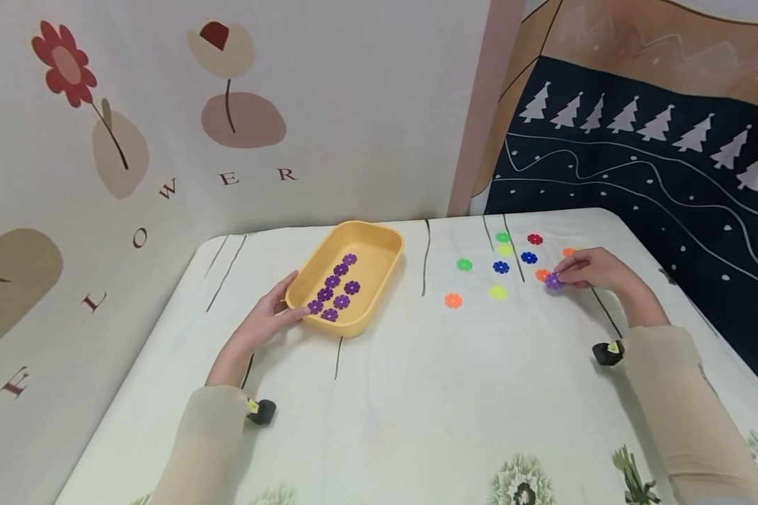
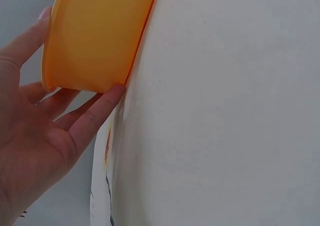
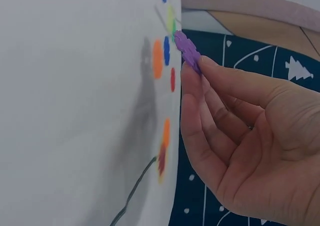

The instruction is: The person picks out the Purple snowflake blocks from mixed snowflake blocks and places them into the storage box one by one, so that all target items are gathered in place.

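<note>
A yellow plastic tray (image 1: 374, 256) stands on the table with several purple flower-shaped discs (image 1: 333, 282) inside, most of them in a slanting line. My left hand (image 1: 267, 317) grips the tray's near left corner, its thumb over the rim. In the left wrist view the other fingers reach along the tray's outer wall (image 2: 95, 40). Between thumb and fingertips my right hand (image 1: 594, 270) pinches one purple flower-shaped disc (image 3: 188, 50), tilted and raised off the cloth in the right wrist view. Just beneath it in the head view lies an orange disc (image 1: 542, 275).
Loose discs lie on the right half of the white cloth: green (image 1: 464, 265), blue (image 1: 501, 267), red (image 1: 535, 239), yellow (image 1: 497, 292) and orange (image 1: 453, 301). Printed curtains (image 1: 379, 105) hang behind the table. A small black device (image 1: 608, 353) sits at the right wrist.
</note>
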A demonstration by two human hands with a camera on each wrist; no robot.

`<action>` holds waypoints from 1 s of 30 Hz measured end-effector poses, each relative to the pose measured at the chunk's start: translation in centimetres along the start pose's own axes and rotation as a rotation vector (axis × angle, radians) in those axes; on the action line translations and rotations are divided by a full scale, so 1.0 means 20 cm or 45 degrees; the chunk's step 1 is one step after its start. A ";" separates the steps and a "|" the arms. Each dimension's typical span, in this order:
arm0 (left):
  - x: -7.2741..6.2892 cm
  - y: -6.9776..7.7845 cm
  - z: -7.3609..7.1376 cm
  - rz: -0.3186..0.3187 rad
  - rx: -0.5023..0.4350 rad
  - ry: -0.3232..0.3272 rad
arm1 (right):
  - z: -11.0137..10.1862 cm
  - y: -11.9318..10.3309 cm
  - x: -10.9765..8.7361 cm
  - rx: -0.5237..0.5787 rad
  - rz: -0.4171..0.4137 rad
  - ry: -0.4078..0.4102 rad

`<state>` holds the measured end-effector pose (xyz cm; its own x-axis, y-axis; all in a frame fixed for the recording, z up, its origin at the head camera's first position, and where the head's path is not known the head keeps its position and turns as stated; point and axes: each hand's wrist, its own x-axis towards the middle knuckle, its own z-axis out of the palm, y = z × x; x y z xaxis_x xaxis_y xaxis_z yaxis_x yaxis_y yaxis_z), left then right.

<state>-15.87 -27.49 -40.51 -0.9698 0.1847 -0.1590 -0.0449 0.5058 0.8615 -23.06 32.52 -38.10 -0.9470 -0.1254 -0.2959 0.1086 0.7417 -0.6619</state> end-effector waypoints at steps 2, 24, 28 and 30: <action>0.00 0.00 0.00 -0.009 0.004 0.003 | 0.00 -0.03 0.01 0.013 -0.008 0.001; 0.01 -0.01 0.00 -0.004 0.006 0.014 | 0.19 -0.58 0.20 0.105 -0.166 0.064; 0.01 -0.01 0.01 -0.006 0.012 0.017 | 0.27 -0.70 0.25 0.180 -0.224 0.062; 0.00 -0.01 0.01 -0.001 0.005 0.015 | 0.31 -0.76 0.28 0.211 -0.248 0.060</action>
<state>-15.93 -27.46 -40.72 -0.9725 0.1744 -0.1541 -0.0450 0.5090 0.8596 -28.14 16.37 -33.99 -0.9675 -0.2217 -0.1219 -0.0328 0.5878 -0.8084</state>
